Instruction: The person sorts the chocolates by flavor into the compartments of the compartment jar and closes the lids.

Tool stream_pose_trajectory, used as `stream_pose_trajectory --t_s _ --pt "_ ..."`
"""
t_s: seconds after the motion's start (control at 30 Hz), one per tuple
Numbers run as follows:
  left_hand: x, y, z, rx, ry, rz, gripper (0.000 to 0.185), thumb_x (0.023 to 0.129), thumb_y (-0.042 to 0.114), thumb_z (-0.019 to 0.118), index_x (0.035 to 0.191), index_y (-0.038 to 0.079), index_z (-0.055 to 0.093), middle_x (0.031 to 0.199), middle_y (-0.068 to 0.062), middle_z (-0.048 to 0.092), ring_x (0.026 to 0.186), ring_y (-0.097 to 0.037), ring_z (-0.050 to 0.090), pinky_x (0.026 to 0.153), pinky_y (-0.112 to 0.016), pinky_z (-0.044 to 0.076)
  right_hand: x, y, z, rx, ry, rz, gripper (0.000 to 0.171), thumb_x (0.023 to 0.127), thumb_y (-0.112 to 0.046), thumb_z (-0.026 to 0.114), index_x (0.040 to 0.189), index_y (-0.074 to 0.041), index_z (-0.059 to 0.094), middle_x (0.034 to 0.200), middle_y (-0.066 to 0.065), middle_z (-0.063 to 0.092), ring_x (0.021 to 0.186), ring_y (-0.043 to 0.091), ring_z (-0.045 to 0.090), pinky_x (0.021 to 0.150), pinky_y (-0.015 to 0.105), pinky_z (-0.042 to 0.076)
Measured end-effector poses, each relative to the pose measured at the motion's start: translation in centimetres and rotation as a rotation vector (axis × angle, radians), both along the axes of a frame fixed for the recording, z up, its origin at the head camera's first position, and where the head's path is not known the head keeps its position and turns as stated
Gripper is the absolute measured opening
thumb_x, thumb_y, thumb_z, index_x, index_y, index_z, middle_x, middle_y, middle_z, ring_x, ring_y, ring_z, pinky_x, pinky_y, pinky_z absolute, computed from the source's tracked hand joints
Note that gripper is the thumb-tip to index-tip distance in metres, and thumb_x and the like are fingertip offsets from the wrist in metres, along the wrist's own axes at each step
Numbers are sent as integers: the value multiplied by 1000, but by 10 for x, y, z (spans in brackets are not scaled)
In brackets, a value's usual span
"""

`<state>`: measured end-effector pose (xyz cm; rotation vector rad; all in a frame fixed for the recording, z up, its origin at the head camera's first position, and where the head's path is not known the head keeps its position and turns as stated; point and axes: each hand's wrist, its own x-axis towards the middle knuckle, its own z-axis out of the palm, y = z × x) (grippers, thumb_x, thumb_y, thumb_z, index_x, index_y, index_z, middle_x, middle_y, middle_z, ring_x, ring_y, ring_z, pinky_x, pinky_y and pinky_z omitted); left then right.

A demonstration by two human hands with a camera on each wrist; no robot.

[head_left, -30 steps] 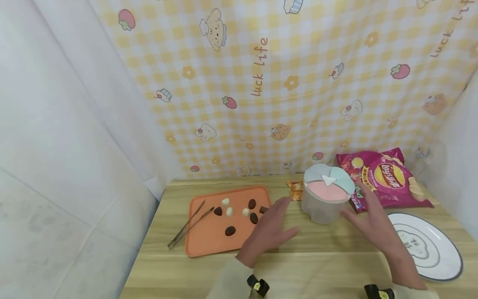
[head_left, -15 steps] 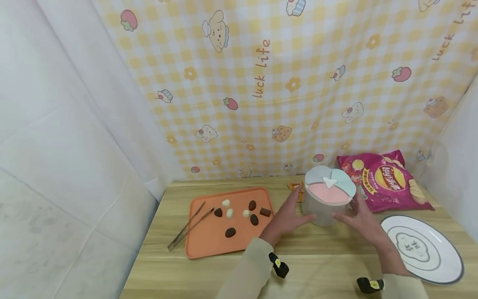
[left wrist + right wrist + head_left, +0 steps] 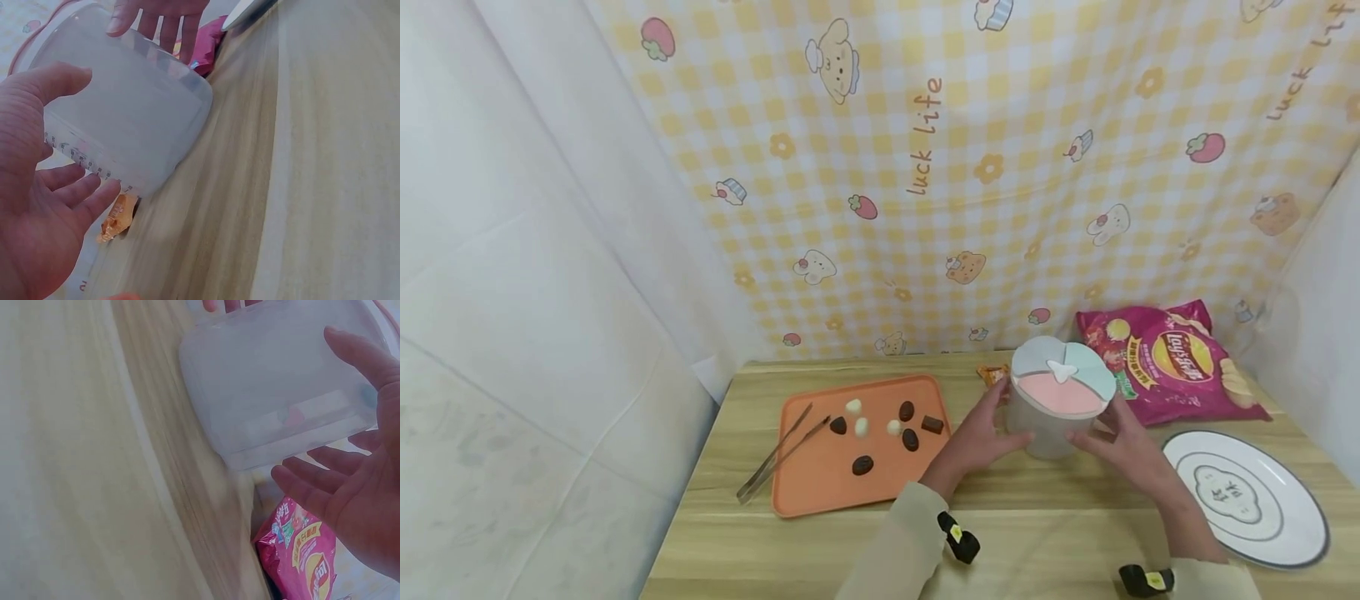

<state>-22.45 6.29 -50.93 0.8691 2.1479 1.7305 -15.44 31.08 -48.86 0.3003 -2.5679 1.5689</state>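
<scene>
Lay's chip bag (image 3: 1168,363), hands flank container (image 3: 1056,408)

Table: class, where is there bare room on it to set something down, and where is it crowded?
Bare wood runs along the near edge of the table, between the orange tray and the white plate. The back right is crowded: container, both hands, chip bag.

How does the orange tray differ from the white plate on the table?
The orange tray is a rounded rectangle, while the white plate is round with a dark rim line. The tray lies at the left of the table and holds small dark and white pieces, with metal tongs resting across its left edge; the plate lies at the right and carries only a printed mark in its middle. Both lie flat on the wooden table, untouched by either hand.
</scene>
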Motion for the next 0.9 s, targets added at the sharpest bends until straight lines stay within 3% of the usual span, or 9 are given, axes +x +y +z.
stream_pose_trajectory --t_s 0.13,0.2,0.3,0.53,0.77,0.9 --pt "5 -5 -3 15 10 5 83 96 22 76 160 39 27 154 11 40 139 -18 43 103 -40 47 5 -2 -1 7 -6 0 102 96 -15 76 167 -35 5 166 20 21 139 56 35 97 42 51" --pt "9 -9 -4 8 8 12 82 96 24 76 160 40 27 155 13 40 140 -16 42 102 -40 47 9 -4 -3 -6 -5 5 101 96 -14 76 166 -35 7 166 19 21 139 56 35 94 28 51" --pt "15 -15 -6 -13 0 10 82 96 27 76 161 40 26 155 13 40 140 -15 42 102 -38 47 15 -7 -7 -46 -8 32 101 96 -9 75 167 -35 8 166 19 19 139 57 33 92 21 48" --pt "28 -30 -7 -30 22 -30 82 98 27 73 163 36 24 157 11 39 140 -20 43 101 -38 48 28 -16 -10 -54 -34 17 101 95 -12 76 166 -35 8 166 19 20 140 56 33 94 24 49" --pt "36 -39 -2 -60 64 -39 83 98 26 73 164 33 23 158 9 38 139 -19 44 101 -40 49 36 -22 -4 -55 -90 15 103 97 -18 75 165 -39 2 168 18 13 142 55 31 99 55 48" --pt "38 -41 0 -70 68 -41 85 98 27 74 164 31 21 159 6 37 139 -22 45 103 -41 48 38 -21 -1 -26 -95 13 104 96 -19 76 165 -40 0 168 19 14 141 56 31 99 60 46"
